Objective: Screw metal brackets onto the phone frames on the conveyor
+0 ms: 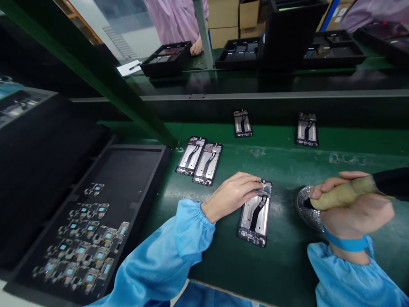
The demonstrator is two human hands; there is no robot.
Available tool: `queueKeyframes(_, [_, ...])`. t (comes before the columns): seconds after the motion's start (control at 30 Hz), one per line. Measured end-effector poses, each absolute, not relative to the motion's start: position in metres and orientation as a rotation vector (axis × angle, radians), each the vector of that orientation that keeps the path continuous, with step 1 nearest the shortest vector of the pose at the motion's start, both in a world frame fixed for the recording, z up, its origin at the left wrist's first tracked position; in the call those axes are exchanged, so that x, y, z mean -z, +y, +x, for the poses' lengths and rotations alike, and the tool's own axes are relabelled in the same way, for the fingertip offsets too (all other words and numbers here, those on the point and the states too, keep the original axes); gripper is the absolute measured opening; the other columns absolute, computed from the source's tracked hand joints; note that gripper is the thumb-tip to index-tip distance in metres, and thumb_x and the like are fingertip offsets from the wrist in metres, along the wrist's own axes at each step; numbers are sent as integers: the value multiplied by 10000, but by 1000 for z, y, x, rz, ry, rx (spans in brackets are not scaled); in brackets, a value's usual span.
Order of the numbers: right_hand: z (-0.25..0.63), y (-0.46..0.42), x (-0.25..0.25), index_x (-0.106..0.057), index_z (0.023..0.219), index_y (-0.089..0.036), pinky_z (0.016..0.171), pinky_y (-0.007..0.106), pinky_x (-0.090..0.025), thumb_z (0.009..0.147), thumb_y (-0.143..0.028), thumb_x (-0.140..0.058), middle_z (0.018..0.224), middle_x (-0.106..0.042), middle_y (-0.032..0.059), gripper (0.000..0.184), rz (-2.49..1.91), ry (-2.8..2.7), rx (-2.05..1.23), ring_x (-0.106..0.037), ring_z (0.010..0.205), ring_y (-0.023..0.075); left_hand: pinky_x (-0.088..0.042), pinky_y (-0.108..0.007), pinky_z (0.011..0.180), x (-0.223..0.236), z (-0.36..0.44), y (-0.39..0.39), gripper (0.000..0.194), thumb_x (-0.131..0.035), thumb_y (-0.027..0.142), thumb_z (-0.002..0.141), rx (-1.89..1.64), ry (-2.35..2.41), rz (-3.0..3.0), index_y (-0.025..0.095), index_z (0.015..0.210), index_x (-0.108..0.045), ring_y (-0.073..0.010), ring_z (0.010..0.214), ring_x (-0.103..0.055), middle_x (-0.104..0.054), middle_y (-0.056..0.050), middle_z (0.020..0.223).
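Observation:
My left hand (pixel 234 192) reaches over an opened phone (pixel 257 213), its fingers stretched out and their tips resting on the top end. A black ribbon cable runs down the phone's silver middle. My right hand (pixel 354 209), with a blue band at its wrist, is closed around an electric screwdriver (pixel 347 194) with a yellowish wrapped body. The tool lies nearly level, its black nose over a round metal dish (pixel 305 213) with a dotted surface. Whether the tip touches the dish I cannot tell.
Two opened phones (pixel 207 164) lie side by side to the left; another phone (pixel 243 123) and a further phone (pixel 306 130) lie behind. A black tray (pixel 128 166) at left holds several circuit boards (pixel 81 250). A slanting green post (pixel 128 102) stands beside it. Another person's hand (pixel 196 46) is across the bench.

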State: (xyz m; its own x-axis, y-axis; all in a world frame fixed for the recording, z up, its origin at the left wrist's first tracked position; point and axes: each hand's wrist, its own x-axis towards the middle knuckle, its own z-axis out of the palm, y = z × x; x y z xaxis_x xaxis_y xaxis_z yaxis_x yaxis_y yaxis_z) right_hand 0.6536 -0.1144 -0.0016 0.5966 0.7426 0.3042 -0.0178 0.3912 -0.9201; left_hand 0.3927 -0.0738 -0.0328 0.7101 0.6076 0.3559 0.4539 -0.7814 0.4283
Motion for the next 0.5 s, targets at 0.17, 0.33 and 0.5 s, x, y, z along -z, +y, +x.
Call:
queueKeyframes(0.17, [654, -113, 4, -649, 893, -237, 365, 395, -454, 781, -652, -629, 560, -591, 16, 430, -1078, -830, -521, -540, 407, 237, -575, -387, 1163, 42, 394, -74, 280, -579, 291, 1108, -634, 787, 2627, 203, 1344, -702, -196, 1362, -638, -702, -63, 1435])
queueKeyframes(0.33, [654, -113, 6, -615, 913, -221, 361, 383, -436, 766, -797, -631, 557, -580, -5, 595, -1102, -831, -503, -521, 398, 224, -584, -396, 1166, 46, 394, -70, 288, -574, 254, 1108, -610, 760, 2733, 190, 1359, -699, -213, 1416, -605, -683, -92, 1460])
queueKeyframes(0.5, [654, -114, 5, -606, 922, -210, 375, 388, -446, 750, -843, -642, 556, -577, -7, 657, -1108, -837, -500, -524, 396, 219, -576, -407, 1174, 45, 392, -67, 283, -550, 218, 1113, -618, 729, 2745, 159, 1345, -700, -229, 1433, -590, -680, -110, 1456])
